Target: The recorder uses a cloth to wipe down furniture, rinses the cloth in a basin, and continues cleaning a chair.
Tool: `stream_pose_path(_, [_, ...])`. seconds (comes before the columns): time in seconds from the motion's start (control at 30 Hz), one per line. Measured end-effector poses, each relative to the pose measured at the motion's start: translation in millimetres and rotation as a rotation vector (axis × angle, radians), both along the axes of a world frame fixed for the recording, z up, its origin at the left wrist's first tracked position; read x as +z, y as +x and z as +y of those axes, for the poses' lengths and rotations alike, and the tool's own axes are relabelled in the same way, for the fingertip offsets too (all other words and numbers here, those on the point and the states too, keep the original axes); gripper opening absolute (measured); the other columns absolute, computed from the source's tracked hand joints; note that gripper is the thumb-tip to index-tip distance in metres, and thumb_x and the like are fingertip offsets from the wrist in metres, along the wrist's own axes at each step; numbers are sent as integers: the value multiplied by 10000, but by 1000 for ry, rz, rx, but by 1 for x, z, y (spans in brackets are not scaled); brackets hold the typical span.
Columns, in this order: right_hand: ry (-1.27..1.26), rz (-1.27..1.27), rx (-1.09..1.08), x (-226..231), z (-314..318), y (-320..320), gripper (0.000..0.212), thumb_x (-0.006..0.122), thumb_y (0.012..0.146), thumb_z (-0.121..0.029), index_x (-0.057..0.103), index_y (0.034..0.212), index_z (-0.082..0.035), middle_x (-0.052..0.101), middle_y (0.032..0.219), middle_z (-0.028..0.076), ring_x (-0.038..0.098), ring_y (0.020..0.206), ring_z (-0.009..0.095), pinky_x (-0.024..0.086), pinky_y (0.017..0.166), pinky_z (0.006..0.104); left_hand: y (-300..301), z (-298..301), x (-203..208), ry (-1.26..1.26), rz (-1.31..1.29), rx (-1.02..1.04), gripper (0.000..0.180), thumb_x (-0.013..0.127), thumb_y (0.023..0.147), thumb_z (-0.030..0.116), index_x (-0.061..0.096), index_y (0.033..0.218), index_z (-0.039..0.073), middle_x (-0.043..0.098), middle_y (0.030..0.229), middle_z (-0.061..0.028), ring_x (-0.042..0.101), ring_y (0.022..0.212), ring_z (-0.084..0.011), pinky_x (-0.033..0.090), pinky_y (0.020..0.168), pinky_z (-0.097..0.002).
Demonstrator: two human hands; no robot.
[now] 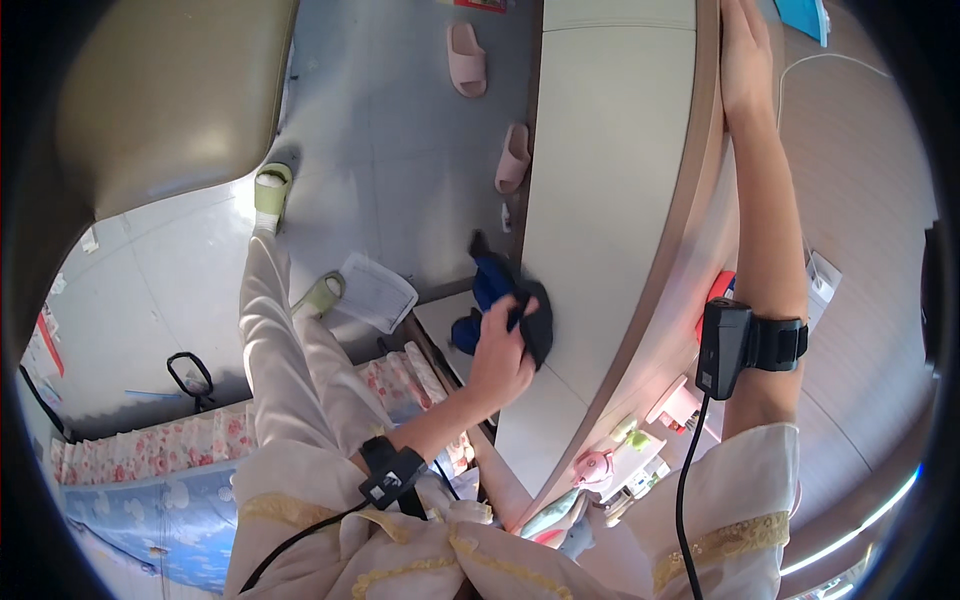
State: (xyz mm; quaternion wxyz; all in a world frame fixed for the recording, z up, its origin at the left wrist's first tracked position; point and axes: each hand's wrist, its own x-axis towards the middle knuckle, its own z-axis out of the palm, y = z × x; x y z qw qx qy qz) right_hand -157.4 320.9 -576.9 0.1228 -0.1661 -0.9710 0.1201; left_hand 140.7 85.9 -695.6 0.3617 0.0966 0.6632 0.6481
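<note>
Blue-and-black item (497,282) clasped in the nearer left hand (503,348), slanting lengthwise before the cream panel (610,180), well apart from the right hand (748,65) laid flat along the wooden edge (708,90).

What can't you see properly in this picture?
All in the head view:
- Right hand: fingertips cut off by the top edge.
- Blue-and-black thing: blurred and partly covered by the left hand, so its kind is unclear.
- Red thing: cut off by the top edge.
- White sheet: its marks are too faint and small.
</note>
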Motion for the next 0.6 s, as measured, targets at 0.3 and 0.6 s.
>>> stream_pose_path(0.3, [29,-1,28,-3,7,-2,567,395,932,-368,385,1327,38,361,1396,193,293,1324,270,197,1093,314,-7,4,-7,40,-33,-21,540,558,749,17,448,1277,35,408,1170,-216,443,1061,-403,389,914,-432])
stream_pose_path(0.6, [5,7,25,-4,10,0,559,405,931,-356,386,1324,42,369,1389,199,303,1317,277,205,1090,318,-3,-2,-4,63,-78,-18,558,492,689,-60,431,1243,-42,400,1156,-228,446,1062,-395,359,951,-383])
